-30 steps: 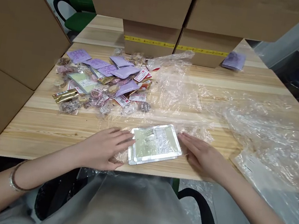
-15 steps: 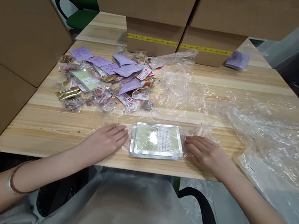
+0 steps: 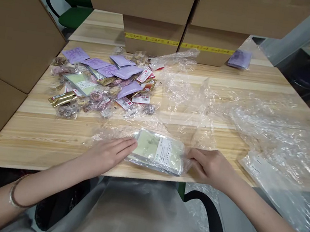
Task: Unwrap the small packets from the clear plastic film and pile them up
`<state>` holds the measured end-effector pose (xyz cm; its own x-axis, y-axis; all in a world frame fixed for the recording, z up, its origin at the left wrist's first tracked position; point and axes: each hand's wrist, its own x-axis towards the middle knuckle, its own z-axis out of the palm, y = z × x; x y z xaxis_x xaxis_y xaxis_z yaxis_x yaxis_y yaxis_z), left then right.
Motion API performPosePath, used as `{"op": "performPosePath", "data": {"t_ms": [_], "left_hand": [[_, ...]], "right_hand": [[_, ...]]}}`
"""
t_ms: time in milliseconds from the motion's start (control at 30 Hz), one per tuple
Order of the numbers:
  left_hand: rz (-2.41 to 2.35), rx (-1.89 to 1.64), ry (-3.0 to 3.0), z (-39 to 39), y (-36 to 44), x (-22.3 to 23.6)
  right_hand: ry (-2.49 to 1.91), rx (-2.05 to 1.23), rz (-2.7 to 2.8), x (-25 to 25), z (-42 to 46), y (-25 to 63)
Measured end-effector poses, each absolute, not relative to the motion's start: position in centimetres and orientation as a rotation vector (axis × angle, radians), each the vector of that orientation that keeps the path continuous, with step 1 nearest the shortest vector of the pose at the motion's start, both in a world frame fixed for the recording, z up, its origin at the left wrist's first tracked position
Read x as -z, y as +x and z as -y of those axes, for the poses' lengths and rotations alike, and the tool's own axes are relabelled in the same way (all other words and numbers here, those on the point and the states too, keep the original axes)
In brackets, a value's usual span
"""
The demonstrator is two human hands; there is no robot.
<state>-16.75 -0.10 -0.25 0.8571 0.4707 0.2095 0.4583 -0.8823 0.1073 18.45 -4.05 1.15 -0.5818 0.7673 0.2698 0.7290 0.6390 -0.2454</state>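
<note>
A silver-edged packet with a pale green face and a white label [image 3: 164, 151] lies near the table's front edge, under or inside clear plastic film [image 3: 203, 133]. My left hand [image 3: 114, 152] rests with its fingers stretched out, their tips at the packet's left edge. On the other side, my right hand [image 3: 209, 164] is closed, pinching the film just off the packet's right edge. The fingertips of that hand are partly hidden.
Purple sachets [image 3: 126, 72], gold sachets and small wrapped pieces form a pile at the left. Cardboard boxes [image 3: 156, 34] stand at the back, with another box [image 3: 18, 27] at left. More crumpled film [image 3: 287, 137] spreads over the right side. Purple packets [image 3: 239, 59] lie far right.
My right hand has gone from fingers stretched out to a pinch on the film. The packet has turned slightly and come nearer the front edge. My left fingers now reach its left edge.
</note>
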Motion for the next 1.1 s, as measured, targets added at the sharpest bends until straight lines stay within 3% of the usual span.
{"op": "performPosePath", "data": {"t_ms": [233, 400, 600, 667, 733, 800, 933, 1100], "left_hand": [[-0.940, -0.525, 2.490, -3.2, -17.5, -2.3], [-1.059, -0.261, 2.277, -5.9, -17.4, -2.9], [-1.207, 0.140, 2.391, -7.5, -18.0, -1.1], [-1.355, 0.150, 2.567, -6.9, -18.1, -0.7], [-1.436, -0.034, 2.791, -5.8, -18.0, -0.6], [-1.230, -0.288, 2.986, -4.3, -17.7, -0.7], [-0.714, -0.336, 3.031, -2.0, -16.8, -0.2], [-0.781, -0.388, 3.118, -1.5, -15.9, 1.1]], "right_hand": [[-1.653, -0.528, 2.188, -4.2, 2.1, 19.3], [-1.958, -0.754, 2.097, -5.3, -1.7, 20.9], [-2.240, -0.760, 2.216, -2.5, -5.3, 22.4], [-2.278, -0.611, 2.172, -1.6, -5.0, 22.5], [-2.167, -0.322, 2.112, -1.3, -3.8, 22.6], [-1.857, -0.128, 2.194, -1.5, -2.0, 22.6], [-1.350, -0.251, 2.557, -1.0, 1.1, 22.1], [-1.268, -0.214, 2.572, 1.3, 1.4, 21.6]]}}
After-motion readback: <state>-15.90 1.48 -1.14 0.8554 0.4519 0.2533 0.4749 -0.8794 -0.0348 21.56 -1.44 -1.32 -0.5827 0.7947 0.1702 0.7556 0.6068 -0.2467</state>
